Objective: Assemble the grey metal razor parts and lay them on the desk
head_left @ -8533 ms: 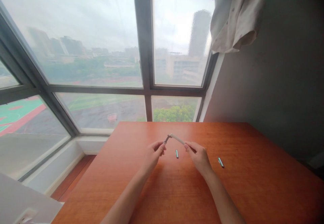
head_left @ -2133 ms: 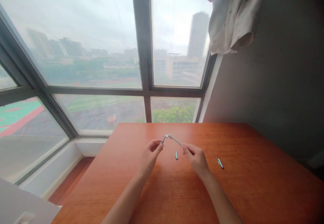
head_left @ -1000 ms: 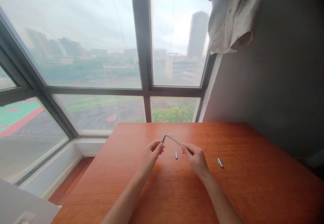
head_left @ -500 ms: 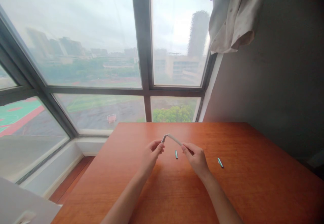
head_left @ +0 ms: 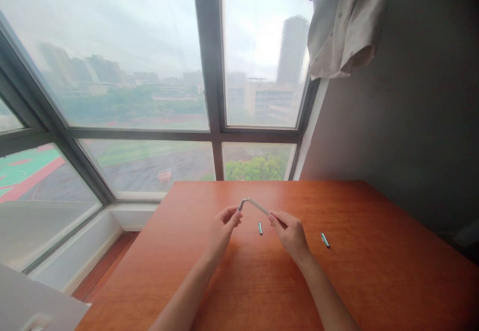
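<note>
Left hand is pinching bent-necked handle, right hand pale stick, apparently steadying neighbouring tips toward far edge of worktop.

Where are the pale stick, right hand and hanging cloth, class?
Pale stick (head_left: 258,206), head view: middle of its shaft.
Right hand (head_left: 293,231), head view: back of hand.
Hanging cloth (head_left: 342,26), head view: its middle.

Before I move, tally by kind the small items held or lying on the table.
Small teal-and-dark pieces on the table: 2
Pale slim stick, in the right hand: 1
Grey bent-tipped tool, in the left hand: 1
Total: 4
</note>
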Demonstrator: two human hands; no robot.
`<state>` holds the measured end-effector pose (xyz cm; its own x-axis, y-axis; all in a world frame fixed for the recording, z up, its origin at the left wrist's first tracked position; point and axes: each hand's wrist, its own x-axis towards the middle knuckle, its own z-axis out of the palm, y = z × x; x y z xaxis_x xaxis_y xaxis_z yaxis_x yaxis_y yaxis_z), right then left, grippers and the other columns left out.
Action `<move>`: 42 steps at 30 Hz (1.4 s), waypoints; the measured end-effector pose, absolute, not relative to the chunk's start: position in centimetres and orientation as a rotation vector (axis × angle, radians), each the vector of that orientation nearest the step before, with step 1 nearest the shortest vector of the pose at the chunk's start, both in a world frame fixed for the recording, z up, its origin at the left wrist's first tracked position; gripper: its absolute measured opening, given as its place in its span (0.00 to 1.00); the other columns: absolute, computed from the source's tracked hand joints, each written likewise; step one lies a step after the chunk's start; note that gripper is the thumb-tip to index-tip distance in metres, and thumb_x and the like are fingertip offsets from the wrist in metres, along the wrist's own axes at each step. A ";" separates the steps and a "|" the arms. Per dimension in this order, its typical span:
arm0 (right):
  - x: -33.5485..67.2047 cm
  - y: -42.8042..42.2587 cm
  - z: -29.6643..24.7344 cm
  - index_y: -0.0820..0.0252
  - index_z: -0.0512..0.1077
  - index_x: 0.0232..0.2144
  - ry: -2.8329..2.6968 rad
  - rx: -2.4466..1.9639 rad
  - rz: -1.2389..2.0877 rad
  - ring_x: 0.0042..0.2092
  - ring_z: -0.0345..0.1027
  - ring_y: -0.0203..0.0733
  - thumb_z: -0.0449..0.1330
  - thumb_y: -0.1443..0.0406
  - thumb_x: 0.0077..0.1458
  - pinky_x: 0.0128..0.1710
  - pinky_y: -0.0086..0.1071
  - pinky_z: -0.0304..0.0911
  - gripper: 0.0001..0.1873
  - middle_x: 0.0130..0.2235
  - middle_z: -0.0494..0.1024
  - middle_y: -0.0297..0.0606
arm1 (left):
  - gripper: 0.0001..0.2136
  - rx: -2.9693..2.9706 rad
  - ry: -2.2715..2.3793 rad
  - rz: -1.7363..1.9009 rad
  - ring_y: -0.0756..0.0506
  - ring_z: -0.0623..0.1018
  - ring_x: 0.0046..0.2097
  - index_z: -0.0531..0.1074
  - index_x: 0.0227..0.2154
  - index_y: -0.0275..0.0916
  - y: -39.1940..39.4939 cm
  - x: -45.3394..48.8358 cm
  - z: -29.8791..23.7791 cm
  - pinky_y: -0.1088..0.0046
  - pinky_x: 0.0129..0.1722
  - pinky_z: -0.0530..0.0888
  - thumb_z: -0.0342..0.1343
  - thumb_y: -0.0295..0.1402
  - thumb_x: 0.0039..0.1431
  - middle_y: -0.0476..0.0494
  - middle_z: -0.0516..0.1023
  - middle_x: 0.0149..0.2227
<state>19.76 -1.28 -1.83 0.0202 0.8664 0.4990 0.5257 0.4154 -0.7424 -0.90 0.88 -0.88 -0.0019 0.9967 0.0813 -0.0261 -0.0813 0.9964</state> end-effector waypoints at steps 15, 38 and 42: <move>19.5 -1.3 -1.6 0.61 0.77 0.33 -1.608 -1.257 0.468 0.29 0.70 0.41 0.51 0.56 0.59 0.29 0.29 0.62 0.19 0.26 0.77 0.39 | 0.16 1.217 1.231 1.310 0.45 0.76 0.31 0.76 0.35 0.36 0.6 -0.8 0.1 0.74 0.27 0.69 0.62 0.43 0.46 0.43 0.79 0.28; 19.5 -1.2 -2.0 0.63 0.78 0.35 -1.613 -1.242 0.556 0.28 0.69 0.41 0.52 0.55 0.59 0.27 0.28 0.62 0.21 0.26 0.77 0.39 | 0.16 1.218 1.233 1.299 0.44 0.77 0.32 0.76 0.35 0.37 0.6 -0.9 -0.2 0.75 0.26 0.69 0.63 0.42 0.45 0.42 0.79 0.29; 19.5 -1.1 -2.1 0.63 0.78 0.35 -1.622 -1.250 0.520 0.28 0.69 0.40 0.51 0.55 0.59 0.26 0.27 0.62 0.21 0.25 0.76 0.38 | 0.17 1.205 1.226 1.308 0.45 0.76 0.30 0.76 0.34 0.37 0.6 -0.8 -0.2 0.75 0.25 0.69 0.63 0.43 0.45 0.43 0.79 0.28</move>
